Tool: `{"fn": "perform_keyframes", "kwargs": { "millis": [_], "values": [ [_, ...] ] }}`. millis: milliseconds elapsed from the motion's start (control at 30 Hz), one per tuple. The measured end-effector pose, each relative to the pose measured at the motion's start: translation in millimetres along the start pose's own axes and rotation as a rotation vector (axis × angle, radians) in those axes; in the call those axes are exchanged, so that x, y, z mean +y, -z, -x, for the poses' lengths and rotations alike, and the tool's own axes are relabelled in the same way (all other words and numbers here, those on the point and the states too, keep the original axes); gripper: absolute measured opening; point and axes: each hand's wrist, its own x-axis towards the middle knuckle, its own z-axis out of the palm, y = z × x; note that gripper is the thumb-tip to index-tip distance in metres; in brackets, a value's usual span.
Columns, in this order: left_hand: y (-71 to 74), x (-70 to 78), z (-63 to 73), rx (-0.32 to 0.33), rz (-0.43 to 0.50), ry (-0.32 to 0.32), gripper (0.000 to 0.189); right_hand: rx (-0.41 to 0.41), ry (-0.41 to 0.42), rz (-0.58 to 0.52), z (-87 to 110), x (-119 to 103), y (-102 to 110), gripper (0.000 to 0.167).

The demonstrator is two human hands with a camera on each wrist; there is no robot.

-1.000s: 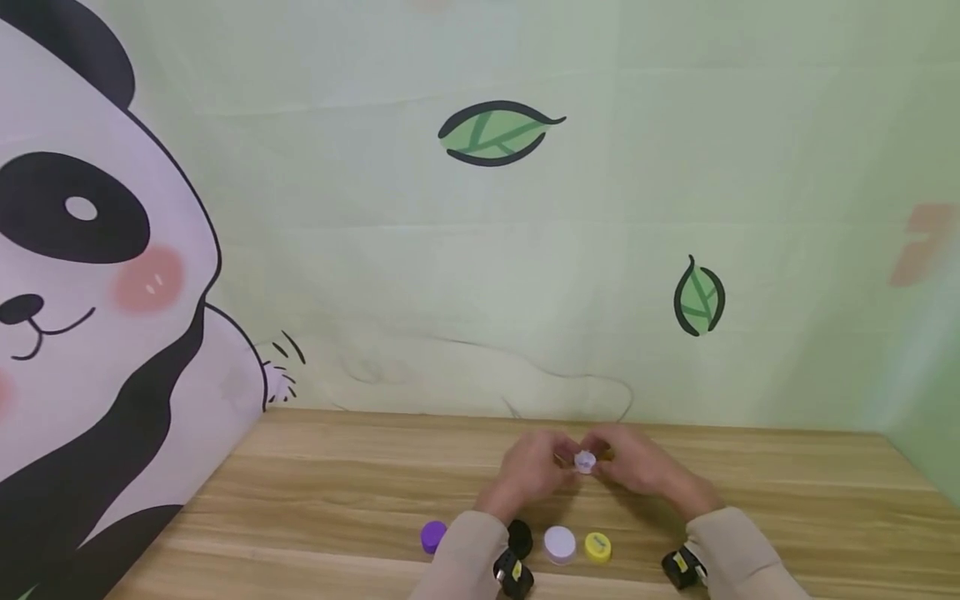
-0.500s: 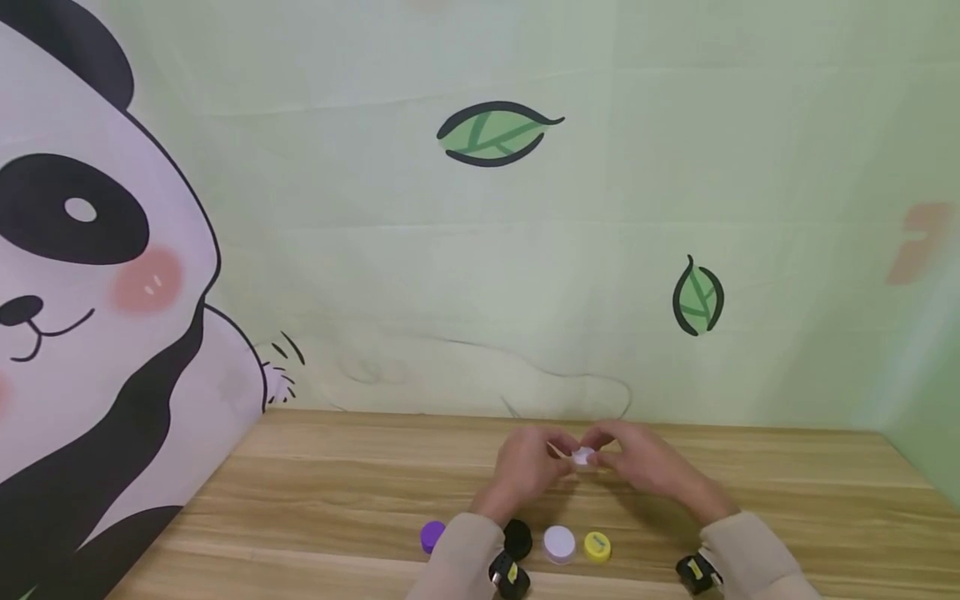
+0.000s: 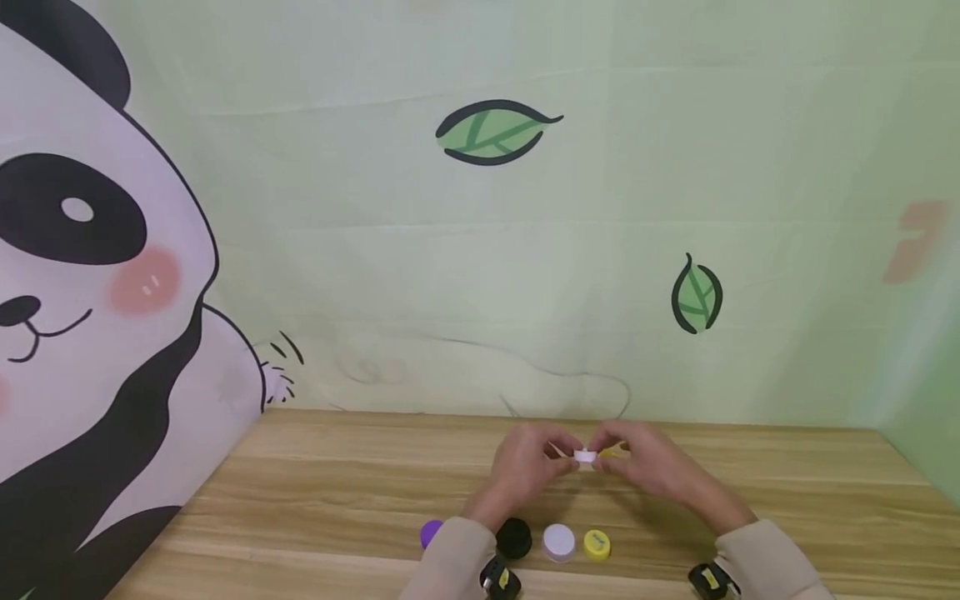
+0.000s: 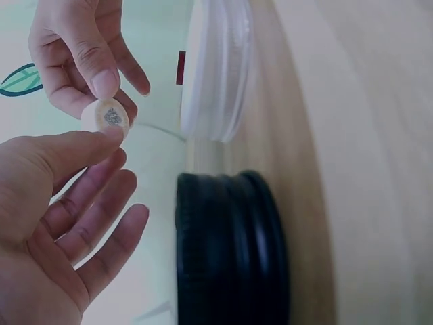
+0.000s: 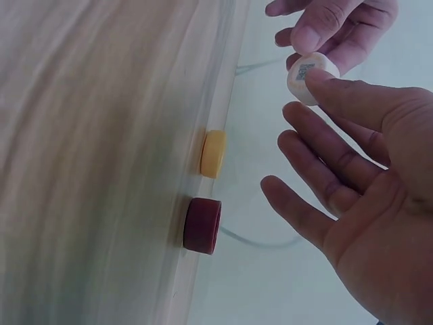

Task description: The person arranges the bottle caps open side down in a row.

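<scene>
A small white bottle cap (image 3: 585,457) is held up between both hands near the back of the table. Seen from the wrists, the face of this cap (image 4: 107,116) bears a grey printed patch like a code. My left hand (image 3: 523,460) pinches it from the left with thumb and fingers. From the other side my right hand (image 3: 647,460) pinches the same cap (image 5: 311,76). In the right wrist view the lower fingers of the right hand (image 5: 379,162) spread away from the cap.
On the wooden table (image 3: 337,475), a purple cap (image 3: 431,533), black cap (image 3: 514,538), white cap (image 3: 558,542) and yellow cap (image 3: 597,544) form a row near the forearms. The right wrist view shows another yellow cap (image 5: 213,154) and a dark red cap (image 5: 202,225).
The held white cap has turned from showing its hollow-looking face to an edge-on side view. My right forearm has swung slightly right, and my left forearm slightly left.
</scene>
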Motion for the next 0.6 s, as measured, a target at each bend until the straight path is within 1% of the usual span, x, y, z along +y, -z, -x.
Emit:
{"fn": "perform_keyframes", "kwargs": {
  "millis": [200, 300, 433, 600],
  "values": [
    [1.9, 1.5, 1.7, -0.001, -0.02, -0.035, 0.013, 0.01, -0.003, -0.006, 2.2, -1.7, 1.1, 0.007],
    [1.3, 1.1, 1.7, 0.0, -0.023, -0.062, 0.014, 0.011, 0.001, -0.029, 3.9, -2.0, 1.8, 0.006],
    [0.8, 0.5, 1.8, -0.009, 0.01, -0.092, 0.013, 0.007, 0.0, -0.083, 6.5, -2.3, 3.0, 0.004],
    [0.5, 1.1, 2.1, -0.013, 0.044, -0.102, 0.015, 0.013, -0.015, -0.114, 8.4, -2.6, 3.8, 0.004]
  ]
}}
